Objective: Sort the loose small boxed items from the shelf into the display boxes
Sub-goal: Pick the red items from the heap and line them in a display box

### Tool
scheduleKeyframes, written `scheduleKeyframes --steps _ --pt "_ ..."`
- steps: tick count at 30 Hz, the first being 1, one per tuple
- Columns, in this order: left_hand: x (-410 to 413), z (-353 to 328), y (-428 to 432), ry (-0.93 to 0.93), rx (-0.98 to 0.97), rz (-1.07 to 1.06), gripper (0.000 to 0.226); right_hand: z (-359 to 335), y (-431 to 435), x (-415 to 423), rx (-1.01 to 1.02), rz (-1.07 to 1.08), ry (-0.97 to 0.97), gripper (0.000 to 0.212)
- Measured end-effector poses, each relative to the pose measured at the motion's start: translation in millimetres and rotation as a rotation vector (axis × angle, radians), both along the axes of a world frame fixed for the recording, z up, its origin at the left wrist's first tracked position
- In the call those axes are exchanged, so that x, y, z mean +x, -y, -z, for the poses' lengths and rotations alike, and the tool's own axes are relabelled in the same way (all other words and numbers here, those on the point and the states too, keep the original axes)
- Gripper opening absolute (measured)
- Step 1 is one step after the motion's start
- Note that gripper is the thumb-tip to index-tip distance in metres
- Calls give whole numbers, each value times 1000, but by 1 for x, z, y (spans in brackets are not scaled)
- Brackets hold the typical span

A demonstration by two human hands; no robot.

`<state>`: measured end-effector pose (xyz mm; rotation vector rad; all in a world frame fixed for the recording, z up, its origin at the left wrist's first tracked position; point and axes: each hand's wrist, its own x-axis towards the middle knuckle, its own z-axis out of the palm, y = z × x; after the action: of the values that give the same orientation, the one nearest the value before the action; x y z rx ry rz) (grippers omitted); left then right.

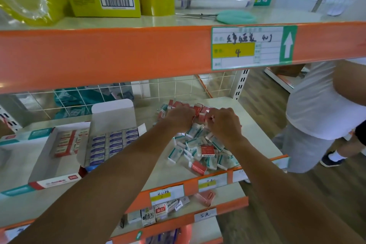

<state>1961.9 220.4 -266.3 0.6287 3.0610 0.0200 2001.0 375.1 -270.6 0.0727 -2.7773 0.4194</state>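
A heap of loose small boxes [200, 148], red-and-white and teal-and-white, lies on the right part of the white shelf [154, 174]. My left hand [179, 118] and my right hand [225, 123] are both over the far side of the heap, fingers curled around small red boxes [201, 112]. Left of the heap stands an open display box [111, 142] packed with rows of blue-labelled boxes, its lid flap upright. Further left, a second open display box [49, 156] holds some red-labelled boxes at its far end.
An orange beam [118, 55] of the upper shelf crosses just above my hands. Lower shelves hold other small cartons [158, 212]. A person in a white shirt [316, 115] stands at the right end of the shelving. A wire grid [178, 87] backs the shelf.
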Motion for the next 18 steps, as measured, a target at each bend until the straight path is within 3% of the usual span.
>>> scheduleKeyframes --steps 6,13,18 --pt "-2 -5 -1 42 65 40 25 -3 3 1 -105 -11 -32 11" --pt "11 -13 -1 -233 47 105 22 -10 5 7 -207 -29 5 10" --pt "22 -22 11 -247 313 54 20 -15 16 11 -292 -76 14 11"
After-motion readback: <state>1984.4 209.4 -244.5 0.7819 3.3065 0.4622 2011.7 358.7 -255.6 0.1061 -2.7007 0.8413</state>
